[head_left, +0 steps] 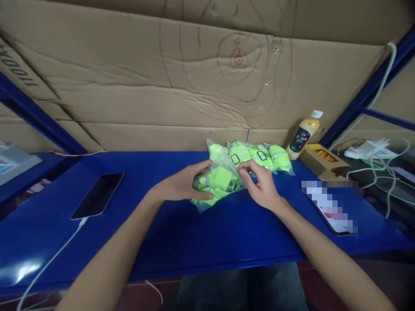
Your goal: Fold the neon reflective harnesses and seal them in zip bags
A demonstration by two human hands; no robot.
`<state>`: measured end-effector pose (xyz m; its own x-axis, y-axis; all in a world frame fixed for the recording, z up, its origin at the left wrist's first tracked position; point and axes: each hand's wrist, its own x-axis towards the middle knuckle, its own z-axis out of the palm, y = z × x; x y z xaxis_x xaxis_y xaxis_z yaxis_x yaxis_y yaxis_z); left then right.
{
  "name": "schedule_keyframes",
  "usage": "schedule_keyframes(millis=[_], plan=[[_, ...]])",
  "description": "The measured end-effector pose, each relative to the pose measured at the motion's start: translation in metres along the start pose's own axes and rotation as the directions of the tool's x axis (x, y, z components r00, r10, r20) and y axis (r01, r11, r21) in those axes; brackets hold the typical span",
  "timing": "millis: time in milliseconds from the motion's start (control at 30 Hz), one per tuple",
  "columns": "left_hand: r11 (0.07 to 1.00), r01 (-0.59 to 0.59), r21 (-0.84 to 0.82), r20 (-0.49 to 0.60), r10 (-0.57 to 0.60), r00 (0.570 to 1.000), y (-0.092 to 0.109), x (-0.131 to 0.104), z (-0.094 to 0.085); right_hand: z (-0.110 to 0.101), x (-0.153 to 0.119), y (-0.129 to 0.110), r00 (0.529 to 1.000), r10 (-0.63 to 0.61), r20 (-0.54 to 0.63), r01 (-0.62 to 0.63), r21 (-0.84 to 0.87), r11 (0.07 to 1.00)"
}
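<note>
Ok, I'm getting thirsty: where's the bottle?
In the head view, the bottle is at the right rear of the blue table, between the bagged green bundles and the cardboard box.

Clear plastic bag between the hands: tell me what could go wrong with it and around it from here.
The right hand pinches the edge of the clear plastic bag; a hard pull might tear the thin film. The juice bottle stands close beside the rightmost filled bag, so shoving that bag could tip it. The white cable crosses the table's front edge; catching it might drag the phone.
</note>
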<state>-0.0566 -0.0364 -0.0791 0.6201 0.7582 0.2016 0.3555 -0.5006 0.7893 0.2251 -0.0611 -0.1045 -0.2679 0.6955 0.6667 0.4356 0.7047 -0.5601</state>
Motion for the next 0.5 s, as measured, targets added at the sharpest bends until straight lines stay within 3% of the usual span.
schedule_keyframes(millis=[200, 300, 400, 433, 500], plan=[[0.982, 0.067, 0.176, 0.035, -0.074, 0.997, -0.003, -0.002, 0.003, -0.013, 0.002, 0.004, 0.958, 0.045, 0.283, -0.100, 0.184, 0.978], [0.955, -0.009, 0.297, 0.026, 0.001, 1.000, 0.003, -0.006, -0.002, -0.015, 0.002, 0.005, 0.903, 0.145, 0.404, -0.272, 0.277, 0.922], [0.902, -0.112, 0.417, -0.056, 0.149, 0.987, 0.015, -0.008, 0.000, -0.013, 0.003, 0.003, 0.789, 0.164, 0.593, -0.492, 0.447, 0.747], [0.880, -0.129, 0.458, -0.134, 0.211, 0.968, 0.020, -0.008, 0.004, -0.010, 0.003, 0.002, 0.763, 0.154, 0.627, -0.549, 0.504, 0.667], [0.845, -0.152, 0.512, -0.308, 0.345, 0.886, 0.029, -0.007, 0.017, -0.003, 0.003, 0.000, 0.744, 0.142, 0.652, -0.619, 0.594, 0.514]])
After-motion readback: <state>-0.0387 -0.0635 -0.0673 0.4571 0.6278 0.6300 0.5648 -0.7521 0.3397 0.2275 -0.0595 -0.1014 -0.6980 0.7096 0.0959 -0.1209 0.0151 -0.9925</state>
